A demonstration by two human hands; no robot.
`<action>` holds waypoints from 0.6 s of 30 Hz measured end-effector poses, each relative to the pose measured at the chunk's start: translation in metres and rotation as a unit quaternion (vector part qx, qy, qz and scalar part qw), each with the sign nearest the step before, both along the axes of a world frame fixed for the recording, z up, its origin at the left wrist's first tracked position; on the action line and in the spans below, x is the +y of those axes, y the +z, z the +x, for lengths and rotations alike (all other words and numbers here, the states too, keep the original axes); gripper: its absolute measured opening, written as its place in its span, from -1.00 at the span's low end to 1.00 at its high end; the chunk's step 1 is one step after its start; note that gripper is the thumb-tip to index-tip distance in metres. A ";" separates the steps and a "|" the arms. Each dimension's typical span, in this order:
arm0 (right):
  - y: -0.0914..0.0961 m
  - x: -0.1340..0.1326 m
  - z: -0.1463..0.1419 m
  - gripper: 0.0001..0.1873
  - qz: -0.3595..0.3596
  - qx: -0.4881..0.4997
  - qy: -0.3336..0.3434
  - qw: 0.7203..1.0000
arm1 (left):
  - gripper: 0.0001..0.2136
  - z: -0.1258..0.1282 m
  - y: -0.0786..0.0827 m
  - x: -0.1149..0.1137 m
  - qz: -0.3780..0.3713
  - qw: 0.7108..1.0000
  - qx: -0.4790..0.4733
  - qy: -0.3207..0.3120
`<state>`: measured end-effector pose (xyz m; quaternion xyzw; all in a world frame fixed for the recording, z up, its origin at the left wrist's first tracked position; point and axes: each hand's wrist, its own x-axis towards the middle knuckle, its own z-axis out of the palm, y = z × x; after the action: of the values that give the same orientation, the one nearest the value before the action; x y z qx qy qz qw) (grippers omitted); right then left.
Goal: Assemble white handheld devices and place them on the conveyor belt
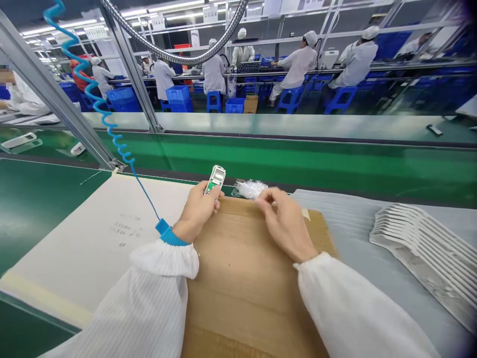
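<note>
Above the far edge of the cardboard sheet [253,283], my left hand [197,211] clamps the circuit board [215,180] by its edges, while my right hand [286,223] draws its fingers together at the clear plastic bag [249,189], though I cannot tell if they grip it

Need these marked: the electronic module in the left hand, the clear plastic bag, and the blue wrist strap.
small electronic module [215,179]: head view, on the middle of its face.
clear plastic bag [249,189]: head view, on its crumpled middle.
blue anti-static wrist strap [172,234]: head view, on the band.
</note>
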<state>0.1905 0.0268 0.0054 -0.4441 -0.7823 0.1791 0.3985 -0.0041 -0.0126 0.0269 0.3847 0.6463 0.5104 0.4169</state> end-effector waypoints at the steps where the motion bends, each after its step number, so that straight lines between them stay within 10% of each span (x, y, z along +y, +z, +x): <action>1: 0.000 0.013 -0.002 -0.87 -0.040 0.001 -0.017 0.999 | -0.85 0.000 0.000 0.000 0.000 1.000 -0.006 0.002; 10: -0.013 0.050 -0.010 -0.83 -0.061 -0.092 -0.063 0.992 | -0.82 0.022 0.020 -0.012 -0.027 0.997 -0.024 -0.071; 14: -0.001 0.023 0.057 -0.72 -0.025 -0.133 -0.033 0.990 | -0.83 0.020 0.015 -0.011 -0.022 0.994 -0.059 -0.094; 18: 0.013 -0.013 0.161 -0.66 0.024 -0.234 -0.184 0.954 | -0.86 0.019 0.009 -0.011 0.013 0.988 -0.090 -0.126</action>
<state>0.3514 0.0139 0.0186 -0.6005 -0.7620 -0.0248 0.2410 0.0154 -0.0241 0.0356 0.4211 0.5461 0.4943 0.5293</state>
